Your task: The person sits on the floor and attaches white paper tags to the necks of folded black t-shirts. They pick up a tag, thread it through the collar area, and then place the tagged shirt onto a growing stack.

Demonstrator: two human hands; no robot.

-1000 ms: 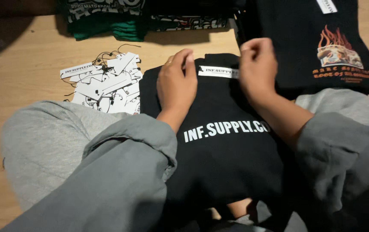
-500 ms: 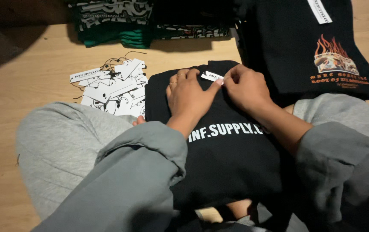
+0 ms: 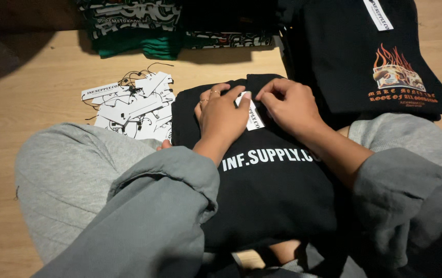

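Observation:
A folded black garment with white lettering lies across my lap. Both hands rest at its collar end. My left hand presses flat on the fabric, fingertips touching a small white tag that stands nearly upright along the garment. My right hand pinches the tag's upper end with curled fingers. Grey sleeves cover both forearms.
A pile of white paper tags with black strings lies on the wooden floor to the left. Another black garment with an orange flame print lies at the right. Folded green and black garments are stacked at the top.
The white tag lay crosswise near the collar; it has been turned to run lengthwise. Both hands have drawn together onto it, the left sliding right over the fabric.

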